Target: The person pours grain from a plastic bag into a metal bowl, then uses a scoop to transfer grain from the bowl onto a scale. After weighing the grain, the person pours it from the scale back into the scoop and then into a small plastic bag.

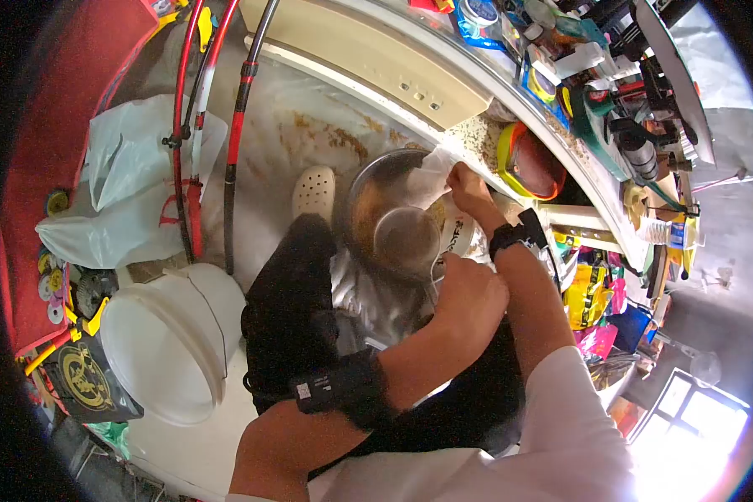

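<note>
White translucent plastic and a round scoop are held over a wide metal basin (361,180).

At the left, a white bucket (163,343) is seen tilted, its mouth turned toward the lower left; farther right, a perforated white clog (314,194) is placed beside the basin. Within the basin's outline, the round scoop (407,240) is seen, its short visible handle pointed lower right, where it is gripped by the closed fingers of the left hand (474,293). Above it, the plastic bag (427,181) is stretched along a slant from lower left to upper right, its upper end pinched by the narrowed fingers of the right hand (470,189); its contents cannot be made out.
</note>
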Motion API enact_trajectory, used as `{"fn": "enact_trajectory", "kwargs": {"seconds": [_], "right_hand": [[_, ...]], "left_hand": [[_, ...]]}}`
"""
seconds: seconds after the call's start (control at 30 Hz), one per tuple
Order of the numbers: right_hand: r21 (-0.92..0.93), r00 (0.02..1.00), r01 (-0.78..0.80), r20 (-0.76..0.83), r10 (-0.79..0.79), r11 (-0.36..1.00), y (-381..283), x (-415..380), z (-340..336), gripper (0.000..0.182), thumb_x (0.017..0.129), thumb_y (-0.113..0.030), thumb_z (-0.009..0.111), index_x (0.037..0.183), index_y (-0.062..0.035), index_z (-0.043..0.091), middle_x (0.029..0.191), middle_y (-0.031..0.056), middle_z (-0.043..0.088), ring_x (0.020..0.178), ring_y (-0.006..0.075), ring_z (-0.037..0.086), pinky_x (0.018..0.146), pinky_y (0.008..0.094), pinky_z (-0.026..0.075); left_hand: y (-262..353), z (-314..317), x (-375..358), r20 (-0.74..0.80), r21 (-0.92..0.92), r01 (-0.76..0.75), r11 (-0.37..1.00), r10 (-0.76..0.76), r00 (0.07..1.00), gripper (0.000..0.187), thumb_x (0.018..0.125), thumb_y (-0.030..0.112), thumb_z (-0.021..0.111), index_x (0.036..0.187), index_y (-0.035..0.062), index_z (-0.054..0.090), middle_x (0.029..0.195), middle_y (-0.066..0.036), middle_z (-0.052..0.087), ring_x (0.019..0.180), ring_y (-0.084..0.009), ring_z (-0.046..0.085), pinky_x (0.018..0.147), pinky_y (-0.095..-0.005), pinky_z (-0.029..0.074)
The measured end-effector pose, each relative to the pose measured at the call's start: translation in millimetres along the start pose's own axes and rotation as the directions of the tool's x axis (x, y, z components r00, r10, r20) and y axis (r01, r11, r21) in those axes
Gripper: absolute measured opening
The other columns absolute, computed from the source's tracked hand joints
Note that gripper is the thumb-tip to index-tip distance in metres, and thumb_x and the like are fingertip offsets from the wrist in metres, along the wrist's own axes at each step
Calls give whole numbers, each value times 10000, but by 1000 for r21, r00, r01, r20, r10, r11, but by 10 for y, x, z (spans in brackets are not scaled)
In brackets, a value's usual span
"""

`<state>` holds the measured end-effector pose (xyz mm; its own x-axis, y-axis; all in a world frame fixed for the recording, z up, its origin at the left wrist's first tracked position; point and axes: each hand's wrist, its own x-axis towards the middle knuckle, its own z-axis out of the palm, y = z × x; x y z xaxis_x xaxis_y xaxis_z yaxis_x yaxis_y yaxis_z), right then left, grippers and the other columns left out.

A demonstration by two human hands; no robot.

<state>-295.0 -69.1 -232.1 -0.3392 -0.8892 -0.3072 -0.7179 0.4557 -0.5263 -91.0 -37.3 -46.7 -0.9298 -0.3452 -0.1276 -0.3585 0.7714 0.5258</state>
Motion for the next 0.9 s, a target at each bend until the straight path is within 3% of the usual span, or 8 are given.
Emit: {"fn": "enact_trajectory", "kwargs": {"seconds": [0.4,0.47,0.6,0.67,0.77,0.8,0.83,0.9], "right_hand": [[-48,961,242,-122,-246,969,-829,-635,-1110,104,769,-28,566,847,20,516,767,192,577,731,380,572,664,415,458],[-75,882,402,-236,-408,913,-976,-829,-1375,100,757,-1,574,841,18,523,766,187,566,712,369,560,654,406,451],[167,845,294,-506,-174,941,-1094,-1302,-1514,108,827,12,543,925,10,499,746,116,530,691,199,519,658,298,434],[272,769,400,-619,-159,875,-1201,-1426,-1440,64,898,-15,499,940,-29,454,802,4,471,749,83,436,709,202,371],[325,705,472,-697,-130,819,-1066,-1429,-1303,48,858,40,483,882,-1,474,841,87,531,788,142,493,710,260,416],[173,707,430,-675,-211,886,-1059,-1474,-1273,42,858,29,502,869,-6,481,831,91,550,753,167,514,687,280,430],[157,772,346,-608,-186,925,-1125,-1569,-1251,45,853,18,525,864,-10,491,822,101,575,722,182,543,683,294,451],[8,622,504,-697,-357,864,-1283,-1634,-1235,38,869,-6,533,869,-10,495,814,103,593,714,186,569,694,305,469]], "left_hand": [[-45,-81,15,-83,9,-38,999,39,996,91,665,94,589,706,70,667,686,-123,646,665,-260,650,585,-386,490],[-63,-79,56,-78,4,99,995,-99,992,101,661,102,604,710,52,676,712,-143,653,694,-279,655,610,-403,504],[-196,-389,62,63,-107,197,975,-191,980,130,685,137,606,698,30,679,754,-170,658,714,-305,657,648,-410,518],[-300,-379,149,45,-27,296,955,-295,954,279,748,201,622,965,25,614,832,-117,662,735,-259,655,606,-364,511],[-396,-424,109,-185,-47,301,953,-304,934,452,725,246,656,1071,-10,519,831,-151,634,745,-285,632,632,-397,498],[-412,-461,90,-323,-59,242,968,-248,913,532,713,269,671,1109,-23,468,842,-172,617,761,-304,618,650,-419,490],[-417,-511,86,-322,-43,232,972,-233,918,532,713,269,671,1109,-23,468,842,-172,617,761,-304,618,650,-419,490],[-442,-614,99,-131,-57,171,984,-177,975,776,755,312,656,1287,-124,298,1122,-283,536,1004,-370,564,844,-429,467]]}}
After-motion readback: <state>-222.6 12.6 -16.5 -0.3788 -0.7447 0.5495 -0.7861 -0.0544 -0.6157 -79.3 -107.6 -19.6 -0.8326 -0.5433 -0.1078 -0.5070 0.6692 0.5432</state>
